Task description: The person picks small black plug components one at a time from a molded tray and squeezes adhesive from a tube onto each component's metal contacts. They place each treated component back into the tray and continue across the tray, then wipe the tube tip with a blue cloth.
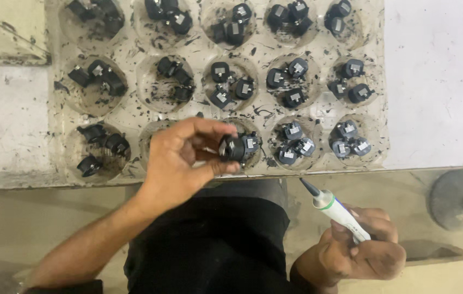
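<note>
My left hand (180, 163) pinches a small black part (230, 148) between thumb and fingers, just above the near row of a clear plastic tray (133, 117). The tray has round wells, each holding two or three similar black parts with silver faces. My right hand (359, 250) is low at the right, below the table edge, wrapped around a white pen-shaped tool (336, 211) with a green band and a dark pointed tip aimed up-left. The tool's tip is apart from the held part.
The tray lies on a stained white table (8, 120), whose front edge runs across the middle. A round grey stand base (455, 198) sits on the floor at right. A tan box (444, 272) is by my right hand.
</note>
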The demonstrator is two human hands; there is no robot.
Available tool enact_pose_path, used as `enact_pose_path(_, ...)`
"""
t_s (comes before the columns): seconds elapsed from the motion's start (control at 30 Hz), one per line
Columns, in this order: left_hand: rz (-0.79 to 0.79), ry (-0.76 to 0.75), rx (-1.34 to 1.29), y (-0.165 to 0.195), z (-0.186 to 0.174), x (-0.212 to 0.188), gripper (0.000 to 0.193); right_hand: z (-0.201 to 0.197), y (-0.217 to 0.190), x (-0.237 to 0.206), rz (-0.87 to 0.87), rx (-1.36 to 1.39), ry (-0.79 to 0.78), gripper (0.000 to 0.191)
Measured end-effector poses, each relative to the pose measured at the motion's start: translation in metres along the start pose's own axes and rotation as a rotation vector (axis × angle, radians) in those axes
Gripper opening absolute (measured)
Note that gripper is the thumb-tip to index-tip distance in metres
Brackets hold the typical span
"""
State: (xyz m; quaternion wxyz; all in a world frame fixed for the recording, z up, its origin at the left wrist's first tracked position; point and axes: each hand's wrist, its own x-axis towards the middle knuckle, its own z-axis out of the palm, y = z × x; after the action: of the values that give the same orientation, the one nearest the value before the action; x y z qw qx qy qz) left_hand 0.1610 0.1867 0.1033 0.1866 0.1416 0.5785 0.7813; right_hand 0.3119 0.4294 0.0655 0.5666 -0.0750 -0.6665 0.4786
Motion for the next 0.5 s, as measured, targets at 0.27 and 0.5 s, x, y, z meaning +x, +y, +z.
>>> enact_pose_path(0.27,0.415,-0.207,0.564,-0.021,0.029,0.185,0.040,-0.024,-0.004,0.007,0.092,-0.066,-0.069,0.037)
enact_pose_path(0.5,0.681,-0.112,1.042,-0.085,0.091,0.300,0.039,-0.038,0.003,0.016,0.079,-0.099,-0.190,0.041)
